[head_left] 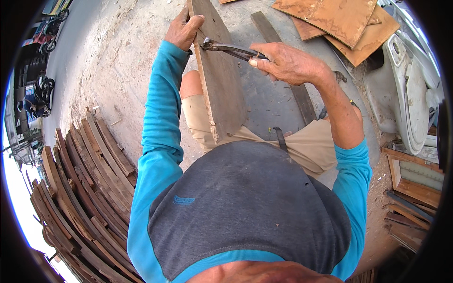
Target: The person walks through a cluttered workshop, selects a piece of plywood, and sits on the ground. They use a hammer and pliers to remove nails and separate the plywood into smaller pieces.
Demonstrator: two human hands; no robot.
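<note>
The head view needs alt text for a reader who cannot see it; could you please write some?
The left hand grips a wooden board while the right hand holds dark pincers, their tip at the board's edge. Stacked wooden strips lie to the left, plywood sheets at upper right.

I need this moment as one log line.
left hand: holds board | right hand: holds pincers | pincers: head at board edge | ground: plank

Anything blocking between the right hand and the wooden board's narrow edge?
Nothing visible blocks it. Only the pincers held in the right hand span that gap, with their head at the edge of the wooden board. The left hand holds the board just above that spot in the picture, not in between.
</note>
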